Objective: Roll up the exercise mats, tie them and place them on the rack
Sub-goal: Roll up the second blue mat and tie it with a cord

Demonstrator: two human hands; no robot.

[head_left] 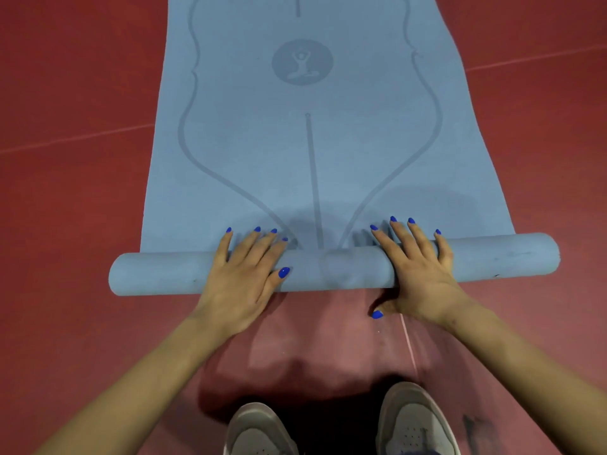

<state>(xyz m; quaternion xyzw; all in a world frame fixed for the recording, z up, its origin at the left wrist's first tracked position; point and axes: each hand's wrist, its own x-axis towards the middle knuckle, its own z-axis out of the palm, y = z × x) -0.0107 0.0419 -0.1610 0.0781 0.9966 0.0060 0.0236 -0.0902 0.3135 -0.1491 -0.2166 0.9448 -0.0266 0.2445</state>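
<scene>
A light blue exercise mat (312, 149) lies flat on the red floor and runs away from me, printed with curved lines and a round yoga emblem. Its near end is wound into a roll (328, 270) lying crosswise. My left hand (244, 274) presses on the roll left of centre, fingers straight and spread over its top. My right hand (415, 267) presses on it right of centre, fingers straight, thumb down on the near side by the floor. The mat's far end is out of view.
The red floor (72, 192) surrounds the mat, crossed by thin pale lines. My two grey shoes (331, 425) stand close behind the roll at the bottom edge. No rack or tie shows.
</scene>
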